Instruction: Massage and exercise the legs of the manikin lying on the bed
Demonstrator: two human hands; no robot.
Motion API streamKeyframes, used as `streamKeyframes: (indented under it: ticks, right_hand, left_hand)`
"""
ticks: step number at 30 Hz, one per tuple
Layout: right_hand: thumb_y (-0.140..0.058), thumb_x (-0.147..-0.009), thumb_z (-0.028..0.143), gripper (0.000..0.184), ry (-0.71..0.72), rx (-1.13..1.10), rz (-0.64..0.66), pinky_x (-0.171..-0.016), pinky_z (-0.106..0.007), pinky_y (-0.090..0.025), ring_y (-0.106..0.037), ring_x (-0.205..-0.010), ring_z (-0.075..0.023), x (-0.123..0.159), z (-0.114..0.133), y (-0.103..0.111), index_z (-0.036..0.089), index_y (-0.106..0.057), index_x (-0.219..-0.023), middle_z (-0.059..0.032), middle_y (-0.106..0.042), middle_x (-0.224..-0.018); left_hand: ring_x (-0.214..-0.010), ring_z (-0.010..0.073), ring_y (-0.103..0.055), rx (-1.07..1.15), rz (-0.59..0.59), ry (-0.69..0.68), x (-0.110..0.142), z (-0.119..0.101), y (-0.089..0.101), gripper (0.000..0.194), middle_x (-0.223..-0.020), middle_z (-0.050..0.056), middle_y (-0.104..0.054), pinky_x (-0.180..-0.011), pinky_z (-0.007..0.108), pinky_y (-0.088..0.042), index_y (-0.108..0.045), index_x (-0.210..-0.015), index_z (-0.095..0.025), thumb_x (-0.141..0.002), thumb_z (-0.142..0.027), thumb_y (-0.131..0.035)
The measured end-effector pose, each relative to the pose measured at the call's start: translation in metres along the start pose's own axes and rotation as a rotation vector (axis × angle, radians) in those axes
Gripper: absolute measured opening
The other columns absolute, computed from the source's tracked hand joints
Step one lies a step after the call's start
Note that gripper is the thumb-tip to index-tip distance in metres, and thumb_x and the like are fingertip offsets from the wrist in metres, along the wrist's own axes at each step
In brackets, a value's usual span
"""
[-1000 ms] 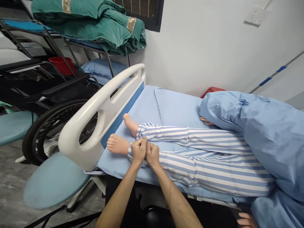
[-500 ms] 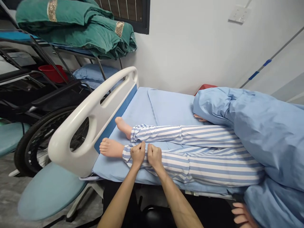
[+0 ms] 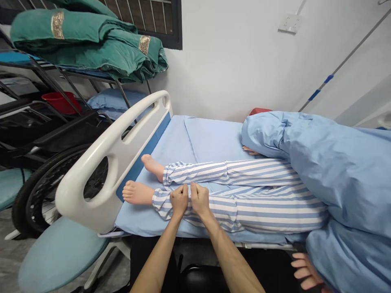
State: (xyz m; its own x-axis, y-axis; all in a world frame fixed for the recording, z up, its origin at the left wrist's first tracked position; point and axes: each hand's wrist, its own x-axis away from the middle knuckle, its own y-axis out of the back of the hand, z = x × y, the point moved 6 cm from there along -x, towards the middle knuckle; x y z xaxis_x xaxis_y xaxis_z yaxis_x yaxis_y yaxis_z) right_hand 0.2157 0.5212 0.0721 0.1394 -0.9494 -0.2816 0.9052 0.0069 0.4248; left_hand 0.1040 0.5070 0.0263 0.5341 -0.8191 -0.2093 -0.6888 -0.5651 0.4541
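My left hand (image 3: 179, 199) and my right hand (image 3: 200, 198) are both closed into fists, side by side with a small gap between them and thumbs uppermost. They are over the nearer lower leg of a mannequin-like figure in blue-and-white striped trousers (image 3: 275, 211). Nothing shows in either fist; whether they press on the cloth is hard to tell. Left of my hands, the nearer bare foot (image 3: 138, 193) points up, and the farther foot (image 3: 152, 166) rests behind it. A light-blue quilt (image 3: 342, 162) covers the figure's upper part, with a hand (image 3: 307, 270) sticking out at its near edge.
The bed's white footboard (image 3: 113, 142) stands at the left. Beyond it are a wheelchair wheel (image 3: 45, 195), a red bucket (image 3: 61, 102) and green folded bedding (image 3: 91, 44) on a rack. A round pale-blue seat or tabletop (image 3: 61, 256) lies lower left. The bedsheet (image 3: 214, 136) is light blue.
The view has shifted, so the bed and figure sit slightly farther left. Both fists stay closed over the same lower leg, in nearly the same pose.
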Motion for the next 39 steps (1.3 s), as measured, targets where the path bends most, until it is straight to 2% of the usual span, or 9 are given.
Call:
streamKeyframes:
  ticks: [4,9,14,17,20,24,28,31,39]
  right_hand:
    - [-0.029,-0.096,0.042,0.046,0.024,0.020,-0.028,-0.053,-0.026,-0.022,-0.034,-0.048,-0.0113,0.005,0.000,0.026,0.021,-0.031,-0.055,0.0021,-0.037,-0.049]
    - [-0.030,-0.094,0.042,0.046,-0.035,0.105,0.002,-0.053,-0.028,-0.020,-0.034,-0.046,-0.0127,0.009,-0.037,0.017,0.022,-0.032,-0.052,0.0014,-0.037,-0.046]
    - [-0.028,-0.095,0.045,0.048,-0.067,0.000,-0.039,-0.052,-0.026,-0.022,-0.034,-0.047,-0.0116,0.007,-0.047,0.019,0.021,-0.029,-0.054,0.0025,-0.035,-0.048]
    - [-0.028,-0.095,0.046,0.048,-0.067,-0.034,-0.046,-0.052,-0.026,-0.023,-0.034,-0.048,-0.0113,0.007,-0.049,0.020,0.021,-0.030,-0.054,0.0028,-0.035,-0.048]
    - [-0.029,-0.094,0.046,0.046,-0.096,-0.049,-0.046,-0.052,-0.026,-0.023,-0.035,-0.048,-0.0115,0.007,-0.050,0.020,0.021,-0.032,-0.055,0.0023,-0.037,-0.049]
    - [-0.033,-0.093,0.044,0.044,-0.053,-0.027,-0.011,-0.052,-0.027,-0.023,-0.034,-0.049,-0.0114,0.002,-0.028,0.037,0.021,-0.034,-0.055,0.0023,-0.037,-0.049]
    - [-0.033,-0.095,0.041,0.044,0.060,-0.029,-0.037,-0.052,-0.026,-0.022,-0.029,-0.047,-0.0098,-0.005,0.014,0.074,0.020,-0.029,-0.056,0.0035,-0.031,-0.048]
    - [-0.033,-0.096,0.042,0.045,0.086,-0.054,-0.061,-0.051,-0.026,-0.023,-0.028,-0.047,-0.0089,-0.007,0.022,0.090,0.020,-0.028,-0.057,0.0039,-0.030,-0.049]
    - [-0.029,-0.095,0.043,0.046,-0.057,0.087,-0.044,-0.053,-0.027,-0.020,-0.032,-0.047,-0.0101,0.007,-0.060,0.052,0.020,-0.031,-0.055,0.0027,-0.034,-0.047]
  left_hand:
    - [-0.048,0.0085,-0.024,-0.030,0.001,-0.006,-0.001,-0.002,0.000,0.044,-0.046,-0.004,-0.023,-0.053,0.026,-0.021,-0.023,-0.048,-0.019,-0.082,-0.042,-0.039]
    - [-0.050,0.0087,-0.024,0.032,0.031,0.036,0.000,-0.008,0.002,0.044,-0.047,-0.004,-0.021,-0.052,0.025,-0.021,-0.022,-0.048,-0.020,-0.080,-0.044,-0.041]
    - [-0.049,0.0083,-0.024,0.241,0.045,0.054,0.005,-0.034,0.003,0.047,-0.048,-0.005,-0.022,-0.050,0.025,-0.023,-0.023,-0.049,-0.021,-0.080,-0.046,-0.046]
    - [-0.047,0.0089,-0.028,0.330,0.029,0.083,0.013,-0.038,-0.009,0.046,-0.046,-0.004,-0.028,-0.050,0.025,-0.026,-0.027,-0.049,-0.021,-0.084,-0.046,-0.042]
    - [-0.046,0.0102,-0.033,0.214,0.049,0.038,0.023,-0.033,-0.028,0.042,-0.045,-0.002,-0.035,-0.052,0.026,-0.026,-0.033,-0.049,-0.021,-0.085,-0.043,-0.036]
    - [-0.047,0.0112,-0.035,0.025,0.091,-0.059,0.028,-0.029,-0.041,0.041,-0.045,0.000,-0.040,-0.054,0.027,-0.024,-0.038,-0.051,-0.021,-0.085,-0.042,-0.033]
    - [-0.047,0.0107,-0.032,-0.009,0.062,-0.072,0.027,-0.031,-0.038,0.043,-0.044,-0.001,-0.033,-0.054,0.027,-0.023,-0.030,-0.050,-0.021,-0.087,-0.042,-0.032]
    - [-0.047,0.0099,-0.030,-0.007,0.057,-0.079,0.027,-0.033,-0.037,0.044,-0.045,-0.002,-0.029,-0.054,0.027,-0.022,-0.026,-0.050,-0.020,-0.088,-0.043,-0.032]
    - [-0.046,0.0080,-0.026,0.060,0.101,-0.043,0.024,-0.032,-0.040,0.045,-0.045,-0.004,-0.024,-0.051,0.026,-0.021,-0.025,-0.048,-0.019,-0.083,-0.044,-0.039]
